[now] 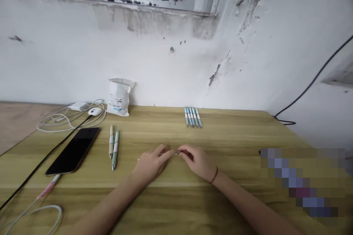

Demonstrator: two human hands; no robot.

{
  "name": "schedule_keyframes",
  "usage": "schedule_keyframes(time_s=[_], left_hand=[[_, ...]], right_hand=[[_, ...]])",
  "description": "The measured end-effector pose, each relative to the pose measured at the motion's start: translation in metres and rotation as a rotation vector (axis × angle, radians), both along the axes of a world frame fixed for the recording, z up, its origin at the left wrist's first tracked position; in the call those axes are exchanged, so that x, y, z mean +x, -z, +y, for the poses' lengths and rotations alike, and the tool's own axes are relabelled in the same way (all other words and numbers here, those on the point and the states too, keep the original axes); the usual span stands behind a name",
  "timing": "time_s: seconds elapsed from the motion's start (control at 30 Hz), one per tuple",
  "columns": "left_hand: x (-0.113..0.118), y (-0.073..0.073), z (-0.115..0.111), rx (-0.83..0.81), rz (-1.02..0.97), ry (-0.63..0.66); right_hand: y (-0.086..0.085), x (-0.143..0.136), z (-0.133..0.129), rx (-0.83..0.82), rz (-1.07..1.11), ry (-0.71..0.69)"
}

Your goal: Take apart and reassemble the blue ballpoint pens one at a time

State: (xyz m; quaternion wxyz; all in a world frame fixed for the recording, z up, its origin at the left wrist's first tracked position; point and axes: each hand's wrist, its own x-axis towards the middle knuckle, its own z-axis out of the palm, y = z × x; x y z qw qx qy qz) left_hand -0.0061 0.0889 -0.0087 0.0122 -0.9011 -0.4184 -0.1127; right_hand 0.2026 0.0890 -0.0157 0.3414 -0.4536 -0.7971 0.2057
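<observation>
Both hands meet low over the middle of the wooden table (176, 209). My left hand (153, 161) has its fingers bent together around something mostly hidden; a small pale tip shows at its left side. My right hand (197, 161), with a dark red string at the wrist, pinches a small dark end between thumb and forefinger, right beside the left fingertips. What the two hands hold is too small and covered to name. Left of them lie a yellow and white pen (111, 142) and a green and white pen (115, 150), side by side.
Several blue and white pens (193, 117) lie in a row near the wall. A white packet (118, 97) stands at the back left. A black phone (74, 151), cables and a white charger (79, 106) lie at the left. Something blurred lies at the right.
</observation>
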Motion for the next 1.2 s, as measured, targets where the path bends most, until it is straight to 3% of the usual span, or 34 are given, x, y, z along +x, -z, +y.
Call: schedule_keyframes(time_s=[0.6, 1.2], left_hand=[[0.003, 0.0004, -0.0006, 0.052, -0.123, -0.003], [0.0008, -0.0025, -0.0017, -0.004, -0.031, -0.005]], right_hand=[[-0.0002, 0.0009, -0.0019, 0.047, -0.049, 0.017], [-0.004, 0.0007, -0.0028, 0.008, 0.06, 0.05]])
